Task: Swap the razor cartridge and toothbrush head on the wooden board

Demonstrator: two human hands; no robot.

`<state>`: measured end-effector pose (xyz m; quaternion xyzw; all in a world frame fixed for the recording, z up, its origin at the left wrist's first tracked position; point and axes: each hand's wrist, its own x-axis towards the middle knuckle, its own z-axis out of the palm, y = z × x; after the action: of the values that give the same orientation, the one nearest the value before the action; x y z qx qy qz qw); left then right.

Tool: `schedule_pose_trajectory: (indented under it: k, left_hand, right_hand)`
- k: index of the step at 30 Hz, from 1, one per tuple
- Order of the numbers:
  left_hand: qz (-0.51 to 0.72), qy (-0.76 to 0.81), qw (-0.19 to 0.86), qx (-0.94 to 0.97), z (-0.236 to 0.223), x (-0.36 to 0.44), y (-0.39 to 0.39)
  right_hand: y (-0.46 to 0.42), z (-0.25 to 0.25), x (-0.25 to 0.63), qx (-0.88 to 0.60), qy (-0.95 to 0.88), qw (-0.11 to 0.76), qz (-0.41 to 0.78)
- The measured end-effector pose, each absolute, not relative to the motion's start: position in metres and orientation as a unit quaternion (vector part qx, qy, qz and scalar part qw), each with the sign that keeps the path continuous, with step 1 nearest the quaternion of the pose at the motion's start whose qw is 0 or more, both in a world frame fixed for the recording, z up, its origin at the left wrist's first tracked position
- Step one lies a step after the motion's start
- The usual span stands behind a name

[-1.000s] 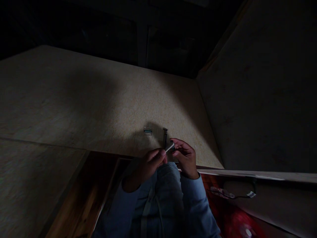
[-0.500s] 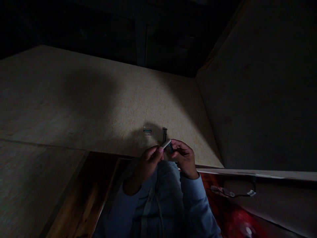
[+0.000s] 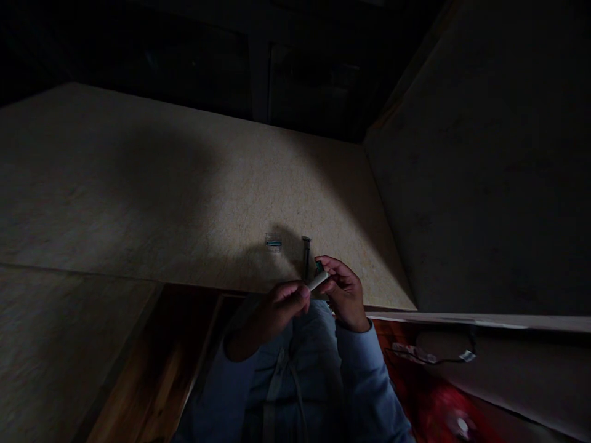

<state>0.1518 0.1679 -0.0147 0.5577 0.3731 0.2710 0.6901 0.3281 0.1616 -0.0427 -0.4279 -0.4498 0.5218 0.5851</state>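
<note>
Both hands meet just above the near edge of a pale stone-like counter (image 3: 184, 203). My left hand (image 3: 281, 307) is curled and pinches one end of a short white stick-like piece (image 3: 318, 281). Closed around the other end is my right hand (image 3: 344, 292), which also grips a small dark teal part (image 3: 318, 267). On the counter just beyond my hands stands a slim dark handle (image 3: 306, 252), and a small metal cartridge (image 3: 273, 243) lies to its left. The scene is very dim.
A dark wall panel (image 3: 484, 184) rises on the right of the counter. Below the counter edge are a wooden floor (image 3: 152, 363), a red patterned surface (image 3: 429, 400) and a thin cable with a small white tag (image 3: 468, 355). The background is black.
The white piece has tilted slightly between my fingers, and both hands shifted a little; the teal part now shows above my right fingers. The items on the counter have not moved.
</note>
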Motion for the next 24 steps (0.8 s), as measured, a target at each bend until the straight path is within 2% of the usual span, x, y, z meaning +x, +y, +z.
schedule_pose_trajectory:
  k: [6, 14, 24]
  left_hand:
    - [0.351, 0.452, 0.613, 0.544, -0.024, 0.161, 0.172]
    - [0.380, 0.486, 0.563, 0.550, -0.023, 0.164, 0.171]
    - [0.393, 0.499, 0.587, 0.502, -0.039, 0.159, 0.173]
  right_hand:
    - [0.162, -0.051, 0.329, -0.424, -0.456, 0.574, 0.532]
    - [0.163, -0.049, 0.330, -0.393, -0.421, 0.604, 0.551]
    - [0.164, -0.043, 0.336, -0.430, -0.383, 0.628, 0.524]
